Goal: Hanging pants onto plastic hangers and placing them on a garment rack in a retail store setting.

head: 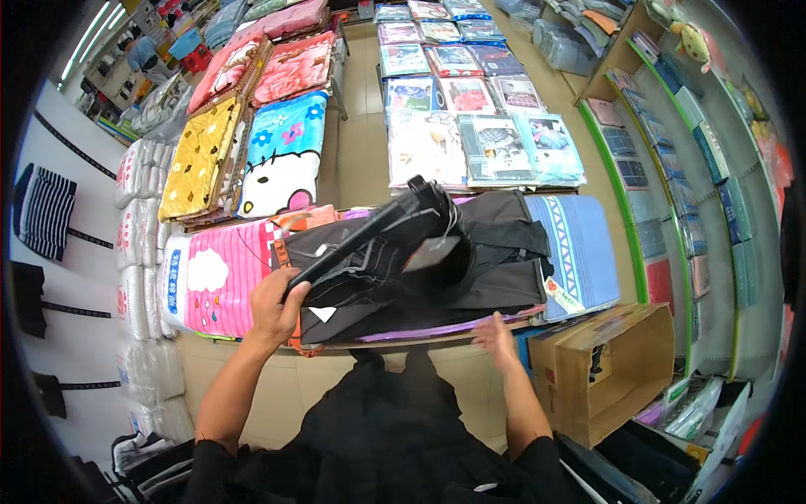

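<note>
My left hand is closed around the end of a long black handle-like bar, which slants up to the right. At its far end is a blurred dark item with a pale tag; its exact kind I cannot tell. Beneath it, dark grey and black trousers lie spread over folded textiles on a low table. A small white tag shows on the dark cloth. My right hand is empty, fingers apart, just off the table's near edge.
A pink striped textile lies at the table's left, a blue one at its right. An open cardboard box stands at the right. Beyond are stacks of blankets and packaged bedding. A person stands at the far left.
</note>
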Available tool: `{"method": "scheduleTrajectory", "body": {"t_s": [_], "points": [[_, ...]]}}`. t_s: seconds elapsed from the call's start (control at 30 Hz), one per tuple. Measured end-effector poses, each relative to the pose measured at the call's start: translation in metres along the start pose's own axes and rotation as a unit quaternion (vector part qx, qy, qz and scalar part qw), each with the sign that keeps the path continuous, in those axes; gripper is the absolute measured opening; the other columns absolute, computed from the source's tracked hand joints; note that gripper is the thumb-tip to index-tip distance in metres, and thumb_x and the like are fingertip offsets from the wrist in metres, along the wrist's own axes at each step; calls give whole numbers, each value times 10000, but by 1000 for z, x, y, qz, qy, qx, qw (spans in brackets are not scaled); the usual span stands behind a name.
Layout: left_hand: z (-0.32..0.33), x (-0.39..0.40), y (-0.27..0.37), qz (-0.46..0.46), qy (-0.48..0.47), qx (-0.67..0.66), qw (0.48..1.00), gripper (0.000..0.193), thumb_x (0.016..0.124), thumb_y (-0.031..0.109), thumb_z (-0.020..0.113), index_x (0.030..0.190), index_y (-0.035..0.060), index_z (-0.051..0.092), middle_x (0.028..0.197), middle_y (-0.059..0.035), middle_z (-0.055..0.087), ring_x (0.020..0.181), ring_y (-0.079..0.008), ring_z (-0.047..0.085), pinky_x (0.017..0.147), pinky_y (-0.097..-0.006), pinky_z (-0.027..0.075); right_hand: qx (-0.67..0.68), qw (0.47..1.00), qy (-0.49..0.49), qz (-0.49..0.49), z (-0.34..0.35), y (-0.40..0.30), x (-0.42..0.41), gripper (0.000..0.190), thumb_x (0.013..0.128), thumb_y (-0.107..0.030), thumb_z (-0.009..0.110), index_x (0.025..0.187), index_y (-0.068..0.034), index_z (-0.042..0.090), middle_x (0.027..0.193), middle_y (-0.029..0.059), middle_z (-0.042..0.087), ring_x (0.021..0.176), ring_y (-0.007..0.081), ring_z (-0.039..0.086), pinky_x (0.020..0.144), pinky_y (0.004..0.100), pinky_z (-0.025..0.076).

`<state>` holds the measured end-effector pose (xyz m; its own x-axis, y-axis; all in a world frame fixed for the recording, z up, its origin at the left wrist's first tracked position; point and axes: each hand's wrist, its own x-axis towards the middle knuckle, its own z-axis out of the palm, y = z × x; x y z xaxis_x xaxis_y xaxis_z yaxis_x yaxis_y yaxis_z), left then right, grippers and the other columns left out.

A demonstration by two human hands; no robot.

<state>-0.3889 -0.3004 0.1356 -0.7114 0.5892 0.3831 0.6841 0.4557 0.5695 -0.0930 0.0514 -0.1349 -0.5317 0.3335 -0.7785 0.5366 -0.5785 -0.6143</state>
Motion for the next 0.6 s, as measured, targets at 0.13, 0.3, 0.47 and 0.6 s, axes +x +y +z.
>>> {"method": "scheduleTrajectory", "body": {"t_s": [0.13, 0.3, 0.47, 0.6], "points": [[-28, -5, 38, -78, 14, -57, 995, 272, 999, 211, 666, 1036, -57, 699, 840, -114, 677, 717, -198, 621, 666, -319, 480, 134, 960, -206, 135, 31, 54, 15, 920, 1021, -774, 202, 1479, -33, 496, 1347, 214, 664, 1076, 320, 690, 887, 398, 531], [-67, -17, 76, -55, 59, -134, 988, 413, 1055, 325, 565, 1041, -72, 680, 896, -60, 645, 801, -126, 558, 709, -272, 420, 385, 881, -236, 144, 114, 14, 28, 917, 1003, -784, 234, 1596, -100, 379, 1568, 213, 485, 1347, 380, 550, 1100, 510, 426], [-101, -45, 84, -63, 118, -281, 950, 530, 1048, 430, 582, 1039, -94, 656, 897, -92, 668, 800, -137, 582, 708, -266, 433, 557, 717, -370, -198, 117, -64, 24, 789, 1005, -665, 399, 1599, -146, 404, 1622, 148, 427, 1482, 378, 393, 1202, 584, 292], [-111, -70, 58, -23, 109, -336, 935, 538, 1040, 454, 601, 1019, -81, 649, 860, -65, 630, 774, -126, 549, 691, -256, 410, 308, 781, -177, -514, 82, -69, -23, 705, 1005, -557, 511, 1566, -132, 460, 1614, 120, 444, 1485, 371, 382, 1237, 564, 271]]}}
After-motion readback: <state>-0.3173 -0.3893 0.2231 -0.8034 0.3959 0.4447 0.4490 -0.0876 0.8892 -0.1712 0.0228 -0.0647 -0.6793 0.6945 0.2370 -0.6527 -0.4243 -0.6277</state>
